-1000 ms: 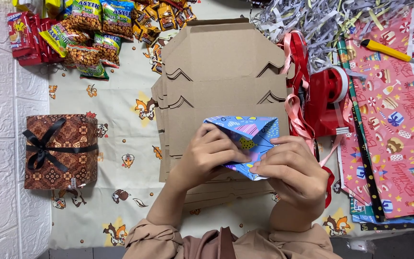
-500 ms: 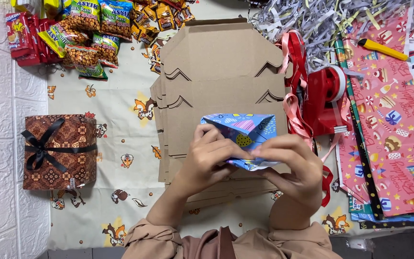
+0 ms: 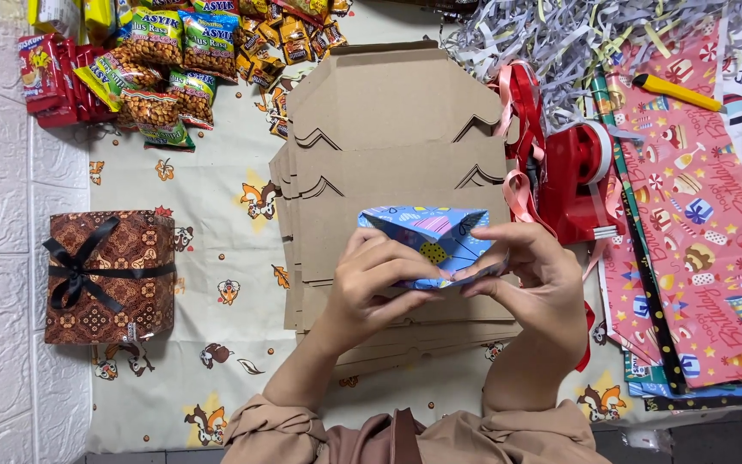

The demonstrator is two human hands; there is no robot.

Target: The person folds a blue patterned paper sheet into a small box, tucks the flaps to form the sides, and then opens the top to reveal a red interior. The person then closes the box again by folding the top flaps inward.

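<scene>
Both my hands hold a small box wrapped in blue patterned paper (image 3: 427,232) above a stack of flat brown cardboard sheets (image 3: 388,120). My left hand (image 3: 380,279) grips its left and lower side, fingers pressing on the paper flap. My right hand (image 3: 530,275) pinches the right side of the folded paper. The paper's end shows triangular folded flaps facing up.
A brown batik-patterned gift box with a black ribbon (image 3: 109,275) sits at left. Snack packets (image 3: 148,60) lie top left. A red tape dispenser (image 3: 581,180), red ribbon (image 3: 521,94), shredded paper (image 3: 560,34), a yellow cutter (image 3: 676,90) and pink wrapping paper (image 3: 706,223) are at right.
The wrapped box has shifted slightly left and my fingers have moved along its flap; my right hand has turned more over the right end.
</scene>
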